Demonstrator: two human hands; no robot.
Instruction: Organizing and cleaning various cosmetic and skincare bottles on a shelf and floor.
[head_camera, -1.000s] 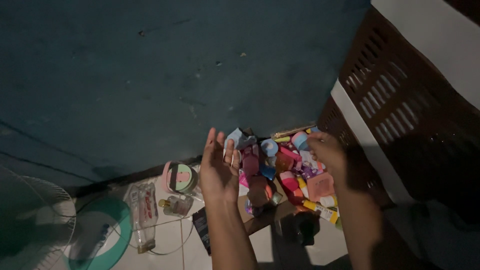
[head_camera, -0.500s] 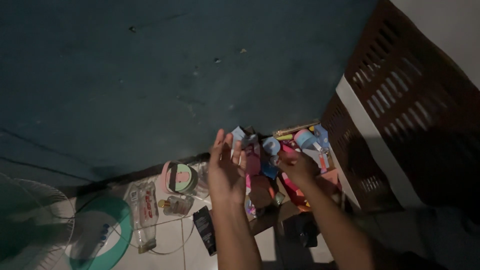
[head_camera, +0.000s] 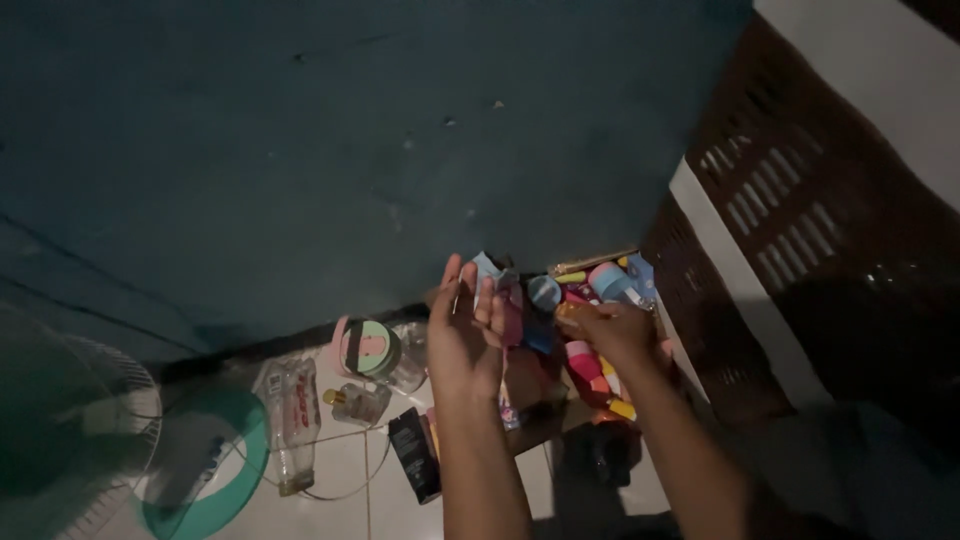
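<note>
- Your left hand (head_camera: 465, 335), lower centre, is raised with fingers spread, holding nothing.
- Your right hand (head_camera: 610, 330) is curled into the pile of small bottles (head_camera: 590, 300); grasp cannot be told.
- Risk: crowded bottles may topple if nudged.

We note the wall (head_camera: 300, 150) as dark teal, unpatterned. Floor tiles (head_camera: 350, 480) read off-white with darker grout lines. The round container (head_camera: 368, 347) shows a pale green face with a pink patch and dark band. The flat tube (head_camera: 414, 455) is black. The fan base (head_camera: 215, 470) is teal green. The slatted basket (head_camera: 790, 200) is dark brown, a white strip (head_camera: 730, 290) beside it. The jumbled small items (head_camera: 590, 300) run pink, light blue, orange, yellow
</note>
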